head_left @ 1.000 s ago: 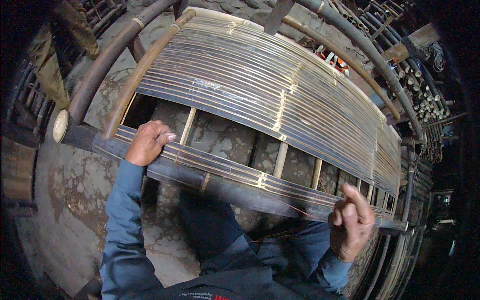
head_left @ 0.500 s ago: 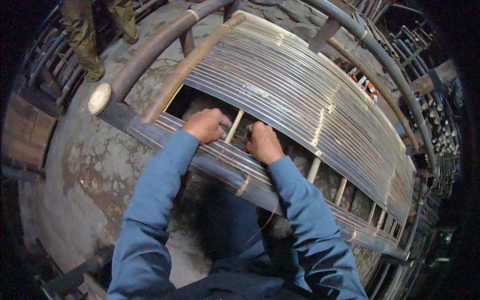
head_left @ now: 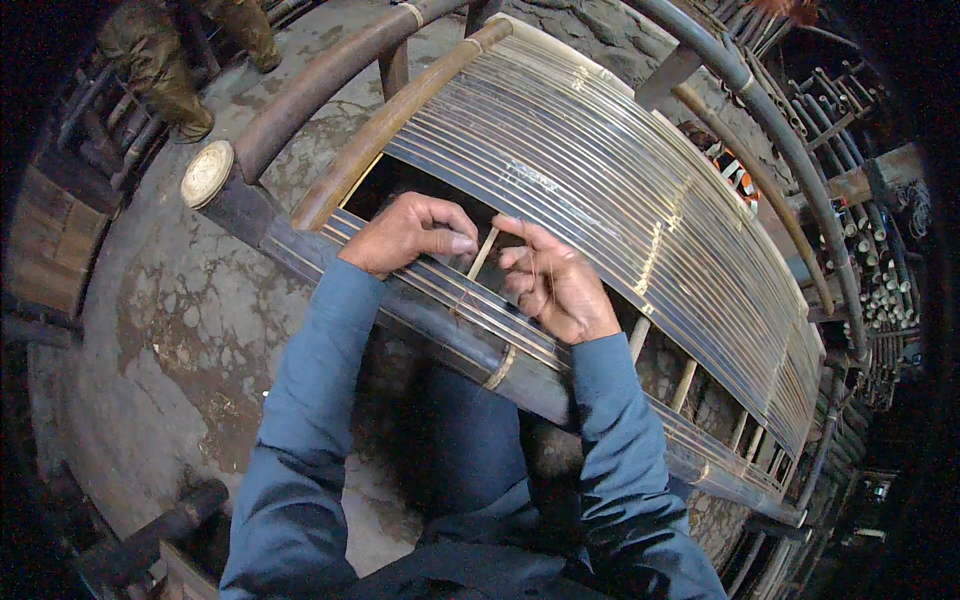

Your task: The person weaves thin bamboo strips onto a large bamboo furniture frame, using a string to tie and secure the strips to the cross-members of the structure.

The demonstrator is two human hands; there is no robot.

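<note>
A bamboo bench [head_left: 560,150] has a slatted seat with a dark gap along its near side. Over the gap's left part, my left hand [head_left: 415,235] is closed in a pinch, thumb against forefinger; whatever is between them is too small to make out. Beside it, my right hand [head_left: 560,285] has its forefinger stretched out and its other fingers loosely curled, with a thin brownish cord [head_left: 551,278] running across them. A pale crosspiece [head_left: 483,254] spans the gap between both hands. Narrow slats [head_left: 500,312] lie along the dark front pole [head_left: 440,335] below my hands.
More crosspieces [head_left: 684,386] bridge the gap to the right. Thick bamboo rails [head_left: 330,85] rise around the seat's left and far sides. Another person's legs [head_left: 165,85] stand at the upper left. Cut bamboo poles [head_left: 885,260] are stacked at the right.
My right hand has risen slightly and turned, its forefinger now extended. My left hand has come up from the slats into a pinch. The cord's tail no longer hangs below the front pole.
</note>
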